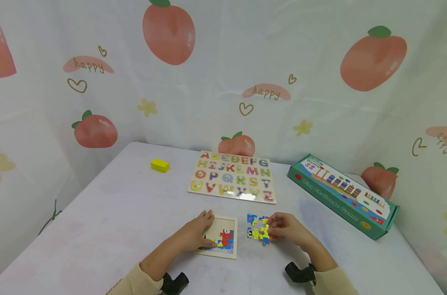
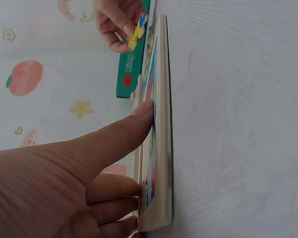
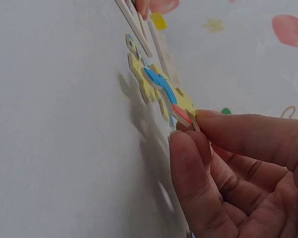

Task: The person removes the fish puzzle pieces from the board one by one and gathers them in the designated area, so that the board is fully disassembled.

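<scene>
My left hand [image 1: 195,231] rests on a small wooden puzzle board [image 1: 224,223], fingers extended over its left side. In the left wrist view its thumb [image 2: 121,131] presses on the picture area. Red, blue and yellow jigsaw pieces [image 1: 227,237] fill the board's lower part; bare wood shows above them. To the right, my right hand [image 1: 287,229] pinches a jigsaw piece [image 3: 185,101] between thumb and fingertips, coloured yellow, blue and red. Several loose jigsaw pieces [image 1: 251,219] lie beside the board, partly behind the held piece in the right wrist view.
An alphabet puzzle board [image 1: 231,180] lies behind the small board. At the back right is a green ring game box [image 1: 341,196]. A yellow block [image 1: 160,165] sits at the back left. A printed curtain [image 1: 216,82] hangs behind the white table [image 1: 116,221].
</scene>
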Motion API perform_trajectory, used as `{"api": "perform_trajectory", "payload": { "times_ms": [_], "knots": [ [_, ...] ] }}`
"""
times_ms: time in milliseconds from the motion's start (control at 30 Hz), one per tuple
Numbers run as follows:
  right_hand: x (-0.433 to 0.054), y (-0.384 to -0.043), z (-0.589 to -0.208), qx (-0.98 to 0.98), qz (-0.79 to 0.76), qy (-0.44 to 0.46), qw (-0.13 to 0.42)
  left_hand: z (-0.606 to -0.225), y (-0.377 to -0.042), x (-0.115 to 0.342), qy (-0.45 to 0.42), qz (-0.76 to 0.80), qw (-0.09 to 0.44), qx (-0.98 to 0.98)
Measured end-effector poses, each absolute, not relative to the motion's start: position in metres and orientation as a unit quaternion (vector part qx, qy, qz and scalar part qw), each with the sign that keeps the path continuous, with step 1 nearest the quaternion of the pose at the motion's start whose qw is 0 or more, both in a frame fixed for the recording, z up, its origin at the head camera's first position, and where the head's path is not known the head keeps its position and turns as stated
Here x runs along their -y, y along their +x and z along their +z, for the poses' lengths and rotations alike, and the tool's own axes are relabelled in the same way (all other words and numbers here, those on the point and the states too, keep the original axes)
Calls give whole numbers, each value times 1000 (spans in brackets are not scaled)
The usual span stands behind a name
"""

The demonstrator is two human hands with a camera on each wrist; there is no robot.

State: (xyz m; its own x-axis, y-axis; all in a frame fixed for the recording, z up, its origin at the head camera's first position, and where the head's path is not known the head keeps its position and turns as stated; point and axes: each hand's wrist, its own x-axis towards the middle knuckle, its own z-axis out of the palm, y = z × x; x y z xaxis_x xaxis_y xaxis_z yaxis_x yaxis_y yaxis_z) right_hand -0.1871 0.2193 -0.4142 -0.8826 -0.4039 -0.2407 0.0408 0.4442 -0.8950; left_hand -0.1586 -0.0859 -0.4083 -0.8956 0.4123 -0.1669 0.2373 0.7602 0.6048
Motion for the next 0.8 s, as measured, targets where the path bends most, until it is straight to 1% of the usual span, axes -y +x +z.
{"api": "perform_trajectory", "payload": {
  "times_ms": [300,600,800],
  "knots": [
    [-225,-186,-419,-830,-512,-93,202,-410,-161,87,169,298,157,-926],
    [-220,-183,-419,-857,-483,-88,158,-410,-161,87,170,297,160,-926],
    [-216,-183,-418,-881,-449,-67,135,-408,-160,86,165,299,159,-926]
  ]
}}
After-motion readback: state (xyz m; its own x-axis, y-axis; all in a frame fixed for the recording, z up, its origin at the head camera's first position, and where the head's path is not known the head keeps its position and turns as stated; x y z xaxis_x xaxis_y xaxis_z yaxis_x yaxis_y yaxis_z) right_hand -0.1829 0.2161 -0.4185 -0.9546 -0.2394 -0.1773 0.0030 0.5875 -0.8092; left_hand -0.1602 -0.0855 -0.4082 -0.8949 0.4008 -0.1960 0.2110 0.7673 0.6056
